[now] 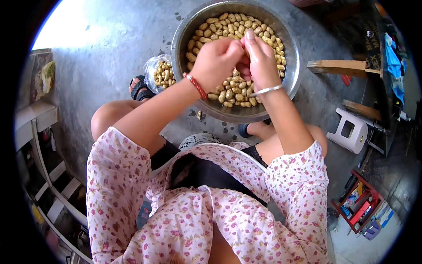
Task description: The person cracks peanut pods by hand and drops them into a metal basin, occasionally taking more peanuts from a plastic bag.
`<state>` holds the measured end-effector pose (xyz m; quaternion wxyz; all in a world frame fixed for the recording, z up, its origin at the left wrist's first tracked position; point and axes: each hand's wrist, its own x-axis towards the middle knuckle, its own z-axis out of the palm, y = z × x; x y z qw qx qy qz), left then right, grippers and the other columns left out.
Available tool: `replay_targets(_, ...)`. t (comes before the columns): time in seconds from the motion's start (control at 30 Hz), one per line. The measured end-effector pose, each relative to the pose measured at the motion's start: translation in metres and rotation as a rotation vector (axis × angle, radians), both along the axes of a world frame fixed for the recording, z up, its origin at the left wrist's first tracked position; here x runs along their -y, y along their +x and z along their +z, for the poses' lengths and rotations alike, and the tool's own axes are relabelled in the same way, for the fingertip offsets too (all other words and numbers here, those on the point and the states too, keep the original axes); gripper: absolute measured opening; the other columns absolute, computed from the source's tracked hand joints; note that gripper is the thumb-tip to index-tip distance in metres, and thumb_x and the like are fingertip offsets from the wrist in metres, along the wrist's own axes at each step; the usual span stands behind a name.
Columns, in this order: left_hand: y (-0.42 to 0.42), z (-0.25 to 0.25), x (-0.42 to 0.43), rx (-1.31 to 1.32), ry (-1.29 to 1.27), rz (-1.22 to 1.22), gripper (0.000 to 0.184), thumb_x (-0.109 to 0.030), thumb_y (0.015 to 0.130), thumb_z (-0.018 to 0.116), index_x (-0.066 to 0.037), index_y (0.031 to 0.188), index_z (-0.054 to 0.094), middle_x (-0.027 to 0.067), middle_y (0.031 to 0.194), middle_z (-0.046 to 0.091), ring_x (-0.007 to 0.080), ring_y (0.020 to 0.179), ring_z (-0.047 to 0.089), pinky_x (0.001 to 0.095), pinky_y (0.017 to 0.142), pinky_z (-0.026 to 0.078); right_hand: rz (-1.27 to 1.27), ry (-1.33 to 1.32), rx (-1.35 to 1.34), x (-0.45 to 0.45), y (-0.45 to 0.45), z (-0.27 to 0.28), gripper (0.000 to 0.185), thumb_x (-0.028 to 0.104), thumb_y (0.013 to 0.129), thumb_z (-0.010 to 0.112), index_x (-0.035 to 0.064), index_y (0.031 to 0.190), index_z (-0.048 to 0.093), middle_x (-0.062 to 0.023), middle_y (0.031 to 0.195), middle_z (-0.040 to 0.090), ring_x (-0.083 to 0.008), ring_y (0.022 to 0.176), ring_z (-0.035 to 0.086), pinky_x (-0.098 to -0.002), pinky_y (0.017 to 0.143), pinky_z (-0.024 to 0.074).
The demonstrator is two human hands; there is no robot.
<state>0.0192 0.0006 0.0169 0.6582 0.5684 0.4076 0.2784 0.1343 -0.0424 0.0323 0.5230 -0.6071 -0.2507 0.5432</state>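
Note:
My left hand (218,60), with a red braided bracelet at the wrist, is closed, its thumb and fingertips pressed together. Against it, my right hand (259,59), wearing a silver bangle, is closed too, thumb up. The fingertips meet above a wide metal basin (291,83). What they pinch is too hidden to make out. Wet-looking peanuts in their shells (237,90) fill the basin below both hands. Beside the basin's left edge, a clear plastic bag (150,70) holds more peanuts (165,75).
A piece of shell (199,115) lies on the wet-spotted concrete floor (118,53). My knees flank the basin's near side. To the right are a pale plastic stool (349,131), a wooden beam (338,67) and a red-framed rack (358,202). Shelving (57,176) stands left.

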Motion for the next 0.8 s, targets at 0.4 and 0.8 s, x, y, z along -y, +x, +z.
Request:
replay_targets(0.4,-0.023,0.019,-0.032,0.203,-0.225,-0.316,0.023,-0.025,0.097,0.044,-0.004,0.104,0.052,0.0014,0.079,0.053,0.0081,0.063,0.049,0.02,0.042,0.033,0.237,0.097,-0.201,0.009,0.026,0.037,0.04,0.028,0.096,0.052,0.0037,0.128,0.05,0.0027,0.058,0.041,-0.0022,0.041,0.03,-0.0182,0.036,0.0217)
replay_targets(0.8,-0.012,0.032,-0.017,0.18,-0.338,-0.226,0.035,-0.036,0.097,0.043,-0.007,0.079,0.05,-0.0032,0.059,0.04,0.0052,0.048,0.035,0.0197,0.041,0.026,0.143,0.444,0.511,0.001,0.018,0.012,0.027,0.031,0.094,0.053,0.0071,0.102,0.064,-0.0036,0.049,0.045,-0.0143,0.037,0.042,-0.0279,0.037,0.0325)
